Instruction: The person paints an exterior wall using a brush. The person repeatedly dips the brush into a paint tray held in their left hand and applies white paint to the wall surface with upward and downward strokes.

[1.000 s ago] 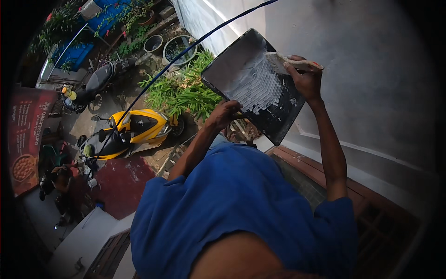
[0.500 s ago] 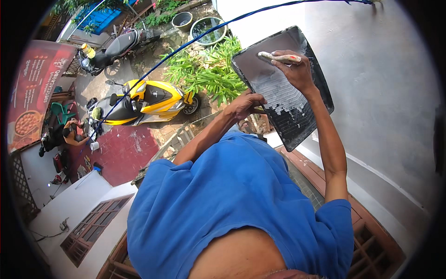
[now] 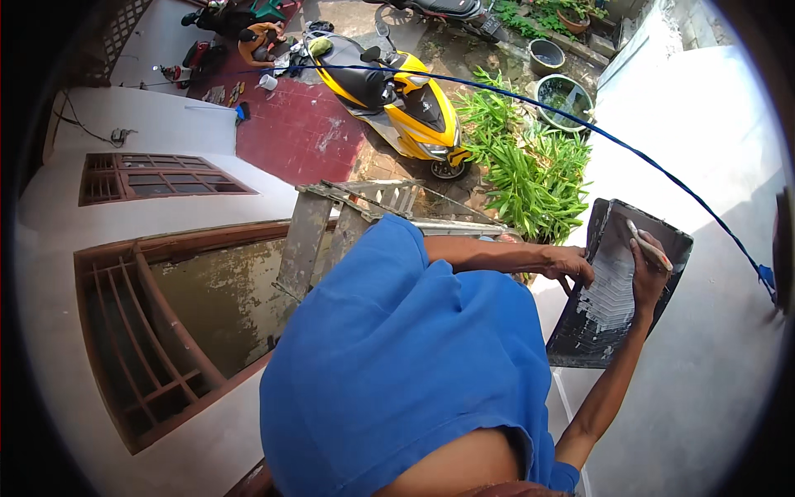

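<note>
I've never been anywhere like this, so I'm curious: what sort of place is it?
Most likely outdoors at a home, perhaps its yard: a yellow scooter is parked near leafy green plants, and a white wall holds a brown-framed window.

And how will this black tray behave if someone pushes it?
The tray is probably stiff: it looks boxy, unbent. Pushed, it might tip, since the left hand holds one side. Smeared paint inside may make it slippery.

Bright daylight, wall (image 3: 687, 108) glaring (nearly white), bent edges; dark corners
</note>
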`<state>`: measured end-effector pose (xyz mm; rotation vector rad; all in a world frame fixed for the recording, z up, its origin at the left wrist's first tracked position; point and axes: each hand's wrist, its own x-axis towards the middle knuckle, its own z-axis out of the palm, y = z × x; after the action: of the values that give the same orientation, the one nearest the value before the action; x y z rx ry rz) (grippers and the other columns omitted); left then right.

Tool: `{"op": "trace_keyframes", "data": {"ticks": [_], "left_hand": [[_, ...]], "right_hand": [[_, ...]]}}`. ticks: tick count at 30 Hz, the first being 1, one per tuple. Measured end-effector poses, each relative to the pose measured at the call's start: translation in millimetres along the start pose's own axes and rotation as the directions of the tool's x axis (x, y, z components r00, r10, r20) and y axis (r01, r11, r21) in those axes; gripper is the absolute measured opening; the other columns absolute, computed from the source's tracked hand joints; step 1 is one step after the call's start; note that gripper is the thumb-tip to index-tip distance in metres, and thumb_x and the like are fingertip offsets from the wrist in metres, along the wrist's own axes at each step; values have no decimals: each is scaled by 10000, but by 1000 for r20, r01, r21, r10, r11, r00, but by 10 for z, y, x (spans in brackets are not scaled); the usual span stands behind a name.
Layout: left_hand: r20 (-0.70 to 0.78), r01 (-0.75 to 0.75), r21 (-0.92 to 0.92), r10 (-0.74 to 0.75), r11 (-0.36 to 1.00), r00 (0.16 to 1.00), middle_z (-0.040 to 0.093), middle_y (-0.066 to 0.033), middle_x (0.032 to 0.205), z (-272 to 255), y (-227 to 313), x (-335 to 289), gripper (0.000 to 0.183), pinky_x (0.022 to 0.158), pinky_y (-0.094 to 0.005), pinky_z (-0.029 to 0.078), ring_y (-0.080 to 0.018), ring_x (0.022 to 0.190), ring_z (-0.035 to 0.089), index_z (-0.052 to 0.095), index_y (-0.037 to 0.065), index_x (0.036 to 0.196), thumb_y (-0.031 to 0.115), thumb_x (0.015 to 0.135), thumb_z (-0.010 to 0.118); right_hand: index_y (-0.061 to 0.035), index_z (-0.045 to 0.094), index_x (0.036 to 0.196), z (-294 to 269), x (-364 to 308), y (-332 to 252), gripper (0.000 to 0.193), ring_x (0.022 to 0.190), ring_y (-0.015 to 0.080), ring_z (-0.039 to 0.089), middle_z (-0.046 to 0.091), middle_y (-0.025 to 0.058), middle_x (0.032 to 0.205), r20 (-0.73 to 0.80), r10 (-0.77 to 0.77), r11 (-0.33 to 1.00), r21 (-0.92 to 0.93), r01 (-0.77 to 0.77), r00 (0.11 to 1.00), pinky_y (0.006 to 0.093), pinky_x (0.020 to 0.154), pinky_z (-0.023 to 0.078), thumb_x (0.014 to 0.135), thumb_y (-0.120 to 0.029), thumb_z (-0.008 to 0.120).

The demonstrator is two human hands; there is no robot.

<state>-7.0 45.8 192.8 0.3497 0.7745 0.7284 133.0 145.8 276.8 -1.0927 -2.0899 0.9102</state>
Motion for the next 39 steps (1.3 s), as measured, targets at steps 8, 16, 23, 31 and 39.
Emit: {"op": "trace_keyframes", "data": {"ticks": [8,16,23,31,39], "left_hand": [[89,-70,-31,72,997,993,570,-37,794,-106,-129,196,391,634,-367,521,-133,756,573,423,35,1008,75,683,637],[15,11,-25,-10,1000,1000,554,-53,803,62,-3,17,209,592,-355,541,-136,696,574,474,-10,858,11,698,606],[-149,20,-83,-32,996,988,527,-87,799,150,158,-170,220,766,-454,492,-192,757,554,465,-31,852,42,697,603],[-76,69,-52,-73,996,994,487,-70,709,81,177,-29,111,688,-356,472,-161,644,500,543,-17,736,59,689,608],[-14,126,-152,-129,980,992,452,-63,650,21,130,-121,79,767,-466,453,-193,648,493,511,-1,679,45,690,575]], "right_hand": [[26,599,936,-60,-26,20,187,810,133,577,615,82,893,-3,-18,1000,-13,18,1000,252,739,463,755,-19,619],[79,526,1009,-223,-611,261,242,864,178,556,569,133,965,-289,510,747,617,-250,810,300,786,463,801,-35,574],[-22,503,1011,-284,-901,474,265,960,208,541,565,85,1021,41,705,-30,999,-28,708,364,851,445,777,-92,605],[-70,569,937,-285,-1076,206,182,835,167,601,618,58,940,-26,679,-176,965,196,734,300,685,519,776,-143,614],[-53,541,1001,-1135,-1048,-193,275,857,138,562,589,20,944,-169,624,54,983,174,763,290,780,449,742,-102,617]]}}
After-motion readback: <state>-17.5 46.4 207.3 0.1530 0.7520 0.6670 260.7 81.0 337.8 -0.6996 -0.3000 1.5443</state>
